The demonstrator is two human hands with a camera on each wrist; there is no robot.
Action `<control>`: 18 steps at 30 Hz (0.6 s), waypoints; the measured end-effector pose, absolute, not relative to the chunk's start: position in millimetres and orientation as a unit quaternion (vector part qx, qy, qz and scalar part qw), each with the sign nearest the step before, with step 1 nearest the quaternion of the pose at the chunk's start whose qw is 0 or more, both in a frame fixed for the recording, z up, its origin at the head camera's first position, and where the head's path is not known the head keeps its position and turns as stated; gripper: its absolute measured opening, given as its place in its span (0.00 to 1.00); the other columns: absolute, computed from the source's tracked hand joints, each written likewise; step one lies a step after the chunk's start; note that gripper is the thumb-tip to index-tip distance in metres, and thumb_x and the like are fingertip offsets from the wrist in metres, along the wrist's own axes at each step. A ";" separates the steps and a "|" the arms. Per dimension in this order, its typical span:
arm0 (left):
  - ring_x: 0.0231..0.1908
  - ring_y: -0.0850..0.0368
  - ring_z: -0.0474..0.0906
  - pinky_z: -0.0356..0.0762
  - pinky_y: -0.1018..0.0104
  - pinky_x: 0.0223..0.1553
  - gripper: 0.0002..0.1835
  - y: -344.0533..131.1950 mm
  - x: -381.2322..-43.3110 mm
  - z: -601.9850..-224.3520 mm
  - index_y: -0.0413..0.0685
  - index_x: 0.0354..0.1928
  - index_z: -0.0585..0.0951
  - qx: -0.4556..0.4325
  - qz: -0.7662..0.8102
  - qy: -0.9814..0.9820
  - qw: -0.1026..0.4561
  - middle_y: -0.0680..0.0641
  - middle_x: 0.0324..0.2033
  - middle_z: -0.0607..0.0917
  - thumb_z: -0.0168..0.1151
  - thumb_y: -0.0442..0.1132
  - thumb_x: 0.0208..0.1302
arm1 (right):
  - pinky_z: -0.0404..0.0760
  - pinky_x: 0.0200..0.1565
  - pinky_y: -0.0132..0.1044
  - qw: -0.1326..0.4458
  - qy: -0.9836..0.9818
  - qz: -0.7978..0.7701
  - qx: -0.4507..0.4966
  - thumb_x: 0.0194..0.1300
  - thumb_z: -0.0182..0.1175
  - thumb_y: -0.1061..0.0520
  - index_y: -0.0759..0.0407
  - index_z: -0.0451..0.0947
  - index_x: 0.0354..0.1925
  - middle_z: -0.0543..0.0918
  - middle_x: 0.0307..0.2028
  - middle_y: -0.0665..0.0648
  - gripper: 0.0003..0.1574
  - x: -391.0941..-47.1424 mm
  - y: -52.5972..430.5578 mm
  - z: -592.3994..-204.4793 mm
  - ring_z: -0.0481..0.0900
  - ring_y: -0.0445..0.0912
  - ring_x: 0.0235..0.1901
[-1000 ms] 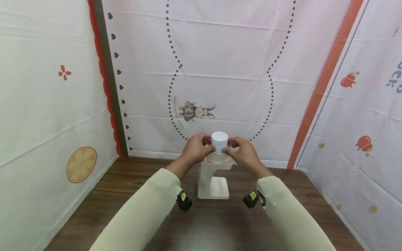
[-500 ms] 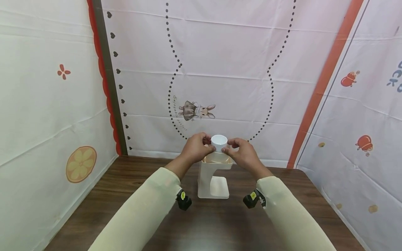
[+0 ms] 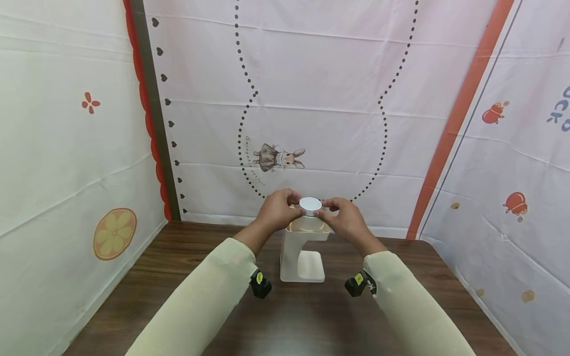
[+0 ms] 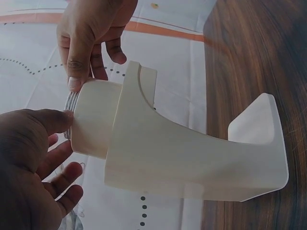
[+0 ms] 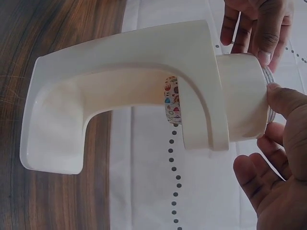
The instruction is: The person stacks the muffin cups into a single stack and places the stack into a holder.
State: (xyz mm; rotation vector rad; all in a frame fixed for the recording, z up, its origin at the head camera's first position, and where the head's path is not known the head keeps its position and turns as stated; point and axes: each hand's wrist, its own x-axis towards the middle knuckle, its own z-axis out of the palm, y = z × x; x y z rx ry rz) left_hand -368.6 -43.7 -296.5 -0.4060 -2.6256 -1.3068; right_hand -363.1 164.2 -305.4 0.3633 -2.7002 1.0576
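Note:
A cream cup dispenser (image 3: 291,254) stands upright on the table with a short tube (image 4: 96,117) on top. A stack of paper cups (image 3: 310,204) sits in the tube, and only a short band of its rims (image 4: 71,115) shows above. My left hand (image 3: 279,210) pinches the stack's left side between thumb and fingers. On the other side my right hand (image 3: 347,217) pinches it the same way. Below the dispenser's upper arm, the patterned cup (image 5: 172,100) pokes out in the right wrist view. The tube wall hides the rest of the stack.
The dispenser's flat base (image 3: 310,266) rests on the dark wooden table (image 3: 289,316). A white printed cloth (image 3: 320,123) hangs behind the table, with more cloth along both sides. Each sleeve carries a black wrist camera (image 3: 261,286).
The stack of paper cups has sunk into the tube, from standing well above it to a thin band of rims. Both hands stay at its sides and have barely moved.

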 end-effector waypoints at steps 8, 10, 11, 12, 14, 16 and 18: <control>0.53 0.49 0.79 0.81 0.51 0.53 0.19 -44.4 -367.8 -297.3 0.47 0.54 0.84 -0.140 -0.423 -0.890 0.093 0.47 0.52 0.85 0.73 0.45 0.65 | 0.79 0.56 0.57 0.106 -0.916 0.368 0.119 0.67 0.70 0.44 0.59 0.82 0.56 0.81 0.57 0.60 0.27 -363.2 165.9 -308.1 0.76 0.59 0.60; 0.53 0.49 0.79 0.81 0.51 0.53 0.19 -44.5 -367.4 -297.7 0.47 0.54 0.84 -0.142 -0.424 -0.890 0.094 0.46 0.53 0.85 0.72 0.46 0.65 | 0.79 0.56 0.57 0.105 -0.916 0.370 0.116 0.67 0.70 0.44 0.59 0.81 0.56 0.81 0.57 0.59 0.27 -363.0 166.6 -308.3 0.75 0.58 0.60; 0.53 0.48 0.79 0.81 0.50 0.53 0.19 -44.7 -367.2 -298.0 0.46 0.55 0.84 -0.144 -0.424 -0.889 0.095 0.46 0.53 0.85 0.72 0.46 0.65 | 0.79 0.56 0.56 0.104 -0.916 0.371 0.114 0.67 0.70 0.44 0.59 0.81 0.56 0.81 0.57 0.59 0.28 -362.9 166.8 -308.3 0.75 0.57 0.60; 0.53 0.48 0.79 0.81 0.50 0.53 0.19 -45.0 -367.4 -298.6 0.46 0.54 0.84 -0.145 -0.425 -0.888 0.096 0.46 0.53 0.85 0.72 0.46 0.66 | 0.80 0.55 0.56 0.103 -0.915 0.372 0.114 0.67 0.70 0.44 0.59 0.81 0.56 0.81 0.56 0.59 0.28 -362.7 167.0 -308.4 0.75 0.57 0.60; 0.55 0.47 0.79 0.80 0.50 0.54 0.19 -45.8 -367.6 -300.1 0.46 0.54 0.84 -0.147 -0.428 -0.886 0.098 0.46 0.53 0.85 0.71 0.47 0.66 | 0.80 0.55 0.55 0.101 -0.915 0.375 0.111 0.67 0.70 0.43 0.58 0.80 0.57 0.81 0.56 0.59 0.28 -362.6 167.2 -308.8 0.75 0.57 0.60; 0.55 0.47 0.79 0.80 0.49 0.55 0.19 -47.0 -368.3 -302.4 0.46 0.55 0.83 -0.149 -0.432 -0.884 0.099 0.46 0.54 0.85 0.71 0.47 0.66 | 0.80 0.54 0.55 0.099 -0.914 0.377 0.108 0.67 0.70 0.43 0.58 0.80 0.57 0.81 0.56 0.59 0.28 -362.5 167.3 -309.5 0.75 0.57 0.60; 0.56 0.47 0.79 0.80 0.49 0.56 0.20 -48.5 -369.4 -305.3 0.46 0.55 0.83 -0.149 -0.436 -0.882 0.101 0.46 0.54 0.85 0.70 0.48 0.67 | 0.80 0.54 0.54 0.098 -0.914 0.379 0.105 0.67 0.70 0.42 0.58 0.79 0.58 0.81 0.56 0.59 0.29 -362.3 167.9 -310.5 0.75 0.57 0.59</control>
